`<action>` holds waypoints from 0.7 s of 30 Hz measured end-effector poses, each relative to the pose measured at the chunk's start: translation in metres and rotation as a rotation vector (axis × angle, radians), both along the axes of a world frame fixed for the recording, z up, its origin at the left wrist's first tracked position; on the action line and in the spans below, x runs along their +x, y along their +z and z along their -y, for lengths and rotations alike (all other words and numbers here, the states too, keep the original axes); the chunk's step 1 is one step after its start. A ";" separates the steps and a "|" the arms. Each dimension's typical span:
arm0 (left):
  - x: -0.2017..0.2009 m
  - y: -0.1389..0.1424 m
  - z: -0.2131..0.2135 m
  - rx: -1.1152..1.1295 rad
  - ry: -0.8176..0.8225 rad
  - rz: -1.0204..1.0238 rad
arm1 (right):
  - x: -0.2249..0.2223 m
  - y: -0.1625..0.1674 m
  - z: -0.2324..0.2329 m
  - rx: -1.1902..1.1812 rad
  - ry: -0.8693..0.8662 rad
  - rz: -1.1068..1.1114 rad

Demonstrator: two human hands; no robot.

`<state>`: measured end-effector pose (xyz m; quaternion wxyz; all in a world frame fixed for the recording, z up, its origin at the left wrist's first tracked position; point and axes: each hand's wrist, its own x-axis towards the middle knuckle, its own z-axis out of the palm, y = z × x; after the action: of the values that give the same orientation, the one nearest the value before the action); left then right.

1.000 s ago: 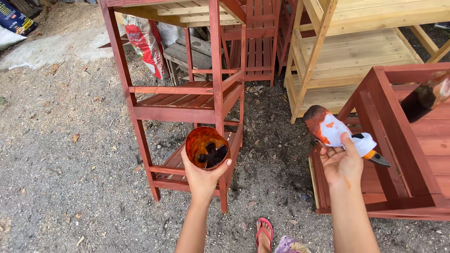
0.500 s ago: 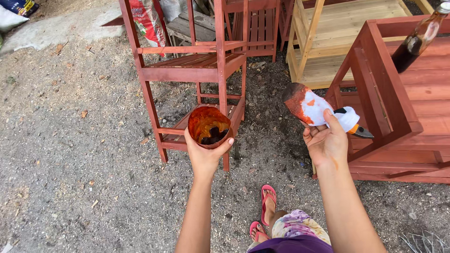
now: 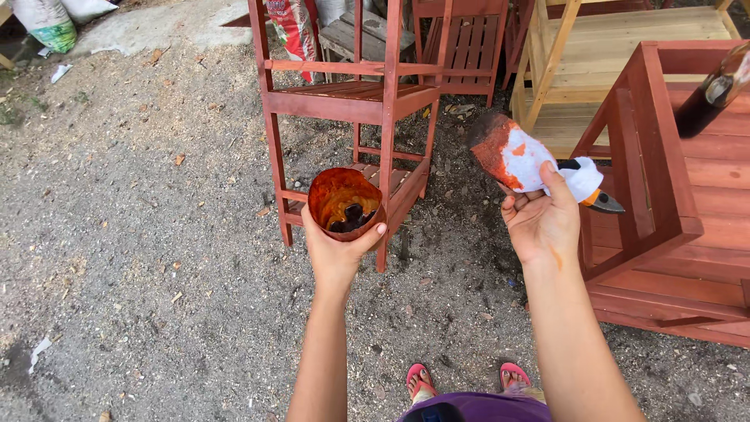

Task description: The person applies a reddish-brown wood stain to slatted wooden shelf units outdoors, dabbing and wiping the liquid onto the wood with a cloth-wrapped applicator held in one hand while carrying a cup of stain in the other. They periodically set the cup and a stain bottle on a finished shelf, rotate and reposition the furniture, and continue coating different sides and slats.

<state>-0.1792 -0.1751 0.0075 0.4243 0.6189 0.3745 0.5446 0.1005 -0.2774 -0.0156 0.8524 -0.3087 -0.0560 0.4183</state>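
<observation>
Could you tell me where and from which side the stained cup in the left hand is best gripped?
Grip the cup around its lower wall, from below and behind, as the left hand does now. Its open mouth tilts up and away, with dark liquid pooled inside, so a low wrap probably keeps it level. The right hand holds the stained cloth applicator.

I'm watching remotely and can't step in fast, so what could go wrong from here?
1. The cup of stain sits in the left hand tilted toward the camera; it could slop onto the ground.
2. The wet red tip of the cloth-wrapped brush in the right hand hangs over open gravel and might drip or brush the bare wooden rack.
</observation>
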 end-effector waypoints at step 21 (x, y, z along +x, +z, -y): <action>0.182 -0.042 0.114 -0.032 0.123 0.039 | 0.180 -0.023 0.082 -0.102 0.001 0.062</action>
<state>0.0032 -0.2891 -0.0343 0.4072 0.5771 0.4120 0.5757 0.2801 -0.3592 -0.0385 0.8333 -0.3643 -0.0611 0.4113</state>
